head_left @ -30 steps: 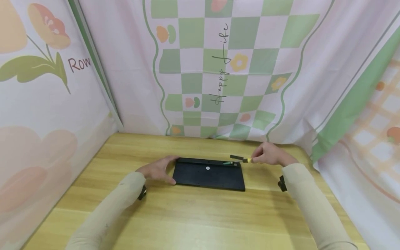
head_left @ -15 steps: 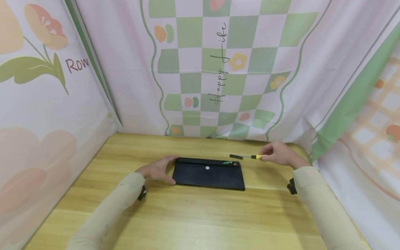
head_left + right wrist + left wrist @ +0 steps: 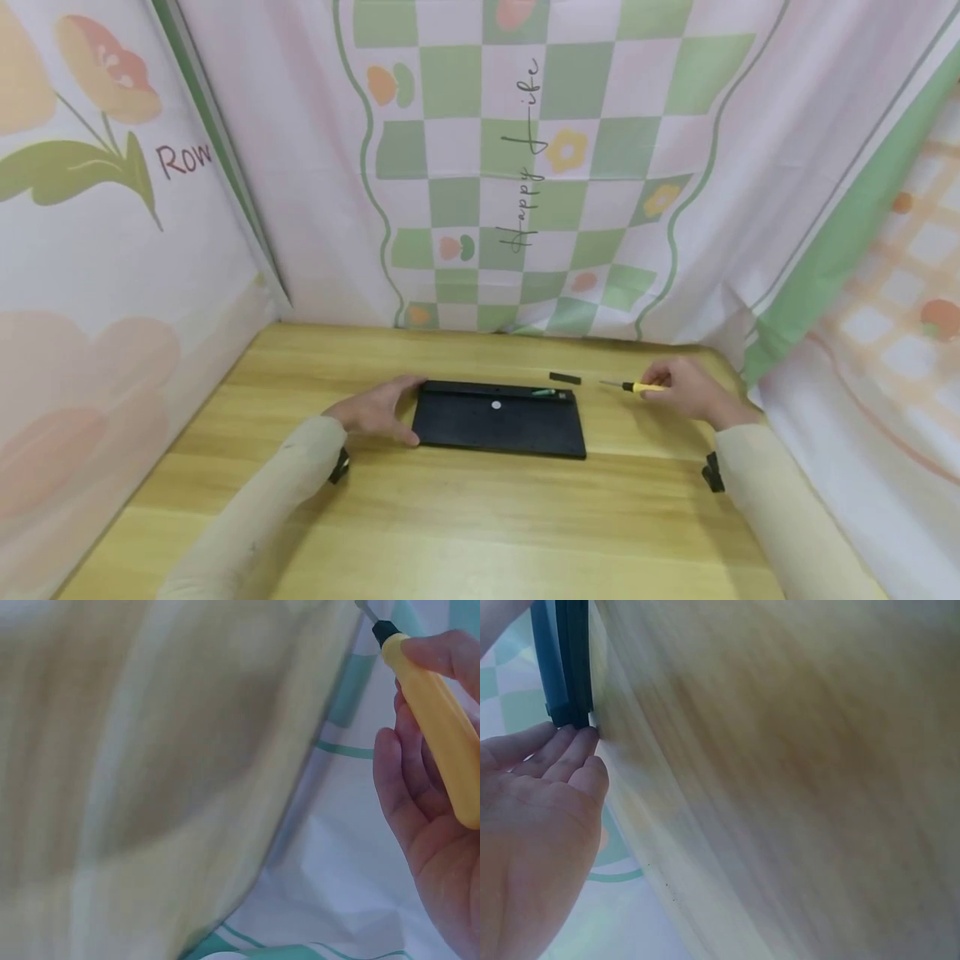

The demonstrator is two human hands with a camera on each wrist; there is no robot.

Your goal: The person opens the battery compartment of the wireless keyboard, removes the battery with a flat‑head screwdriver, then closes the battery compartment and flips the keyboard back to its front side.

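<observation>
A flat black keyboard lies underside up on the table, a round white sticker near its middle. My left hand holds its left end, thumb at the near corner and fingers at the far one; in the left wrist view, the fingertips touch the end of the keyboard. A green battery sits in the uncovered slot at the far right. Just behind the slot lies a small black cover strip. My right hand grips a yellow-handled screwdriver, its tip pointing left, apart from the strip and the keyboard.
The wooden table stretches in front of the keyboard and to both sides. A checked curtain hangs along its back edge, with more printed fabric at left and right.
My right hand has drawn the screwdriver away to the right from beside the battery slot and lowered it slightly. The left hand and the keyboard stay put.
</observation>
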